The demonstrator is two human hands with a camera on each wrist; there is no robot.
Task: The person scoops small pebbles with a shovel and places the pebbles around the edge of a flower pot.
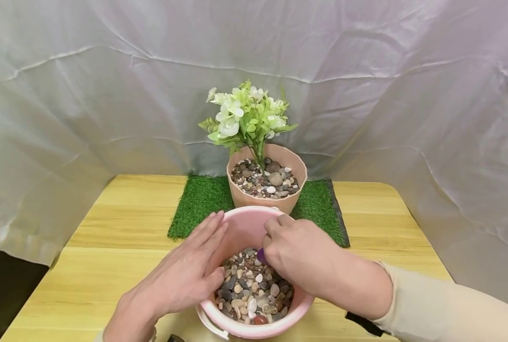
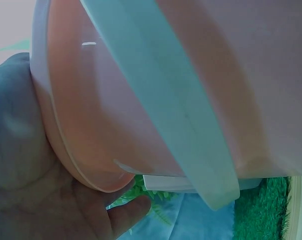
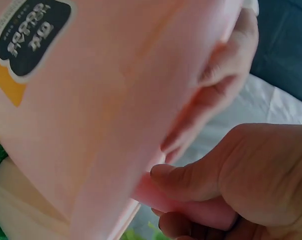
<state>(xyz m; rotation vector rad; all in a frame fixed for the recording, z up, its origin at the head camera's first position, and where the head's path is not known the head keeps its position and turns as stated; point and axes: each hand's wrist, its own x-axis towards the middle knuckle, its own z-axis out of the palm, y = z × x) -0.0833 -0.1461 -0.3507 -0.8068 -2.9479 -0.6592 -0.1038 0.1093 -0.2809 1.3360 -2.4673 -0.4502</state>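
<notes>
A pink bucket (image 1: 258,330) with a white handle (image 1: 213,325) stands at the front, mixed pebbles (image 1: 254,285) inside it. My left hand (image 1: 181,270) rests on the bucket's left rim, fingers straight and thumb over the inner side. In the left wrist view the palm (image 2: 45,185) lies against the rim. My right hand (image 1: 298,251) is at the right inner side of the bucket, gripping a purple handle (image 1: 261,257). This handle (image 3: 211,212) looks pinkish in the right wrist view. What is at its far end is hidden by the bucket.
Right behind the bucket, a peach flowerpot (image 1: 262,202) holds pebbles and a plant with white flowers (image 1: 249,114). It stands on a green turf mat (image 1: 202,202) on the wooden table (image 1: 108,228). Grey cloth (image 1: 151,95) hangs behind and at both sides.
</notes>
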